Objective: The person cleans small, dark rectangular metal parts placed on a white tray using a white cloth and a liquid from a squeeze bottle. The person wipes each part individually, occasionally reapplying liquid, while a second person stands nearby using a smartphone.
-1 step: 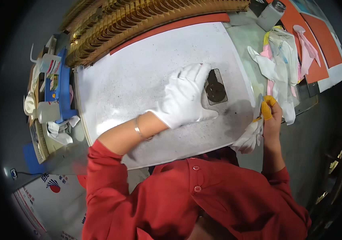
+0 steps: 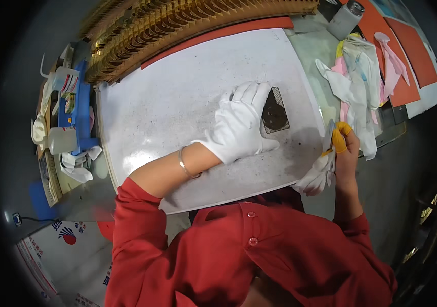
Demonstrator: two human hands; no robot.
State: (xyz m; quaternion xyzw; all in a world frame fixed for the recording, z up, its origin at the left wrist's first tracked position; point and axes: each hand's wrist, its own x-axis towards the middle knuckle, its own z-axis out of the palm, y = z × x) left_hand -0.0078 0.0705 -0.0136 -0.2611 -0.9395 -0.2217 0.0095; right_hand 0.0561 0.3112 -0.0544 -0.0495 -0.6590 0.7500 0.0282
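The left hand (image 2: 243, 124), white-gloved, is spread just left of the mesh (image 2: 277, 93), which lies on the desk's sheet (image 2: 177, 82). Right of the mesh, the right hand (image 2: 347, 146) pinches a thin tool (image 2: 330, 132). The step seems steadying; bringing the tool closer would call for care.

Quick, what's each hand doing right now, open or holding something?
Left hand: open, beside the dark mesh piece; touching or not, can't tell.
Right hand: closed, pinching a slim grayish tool.
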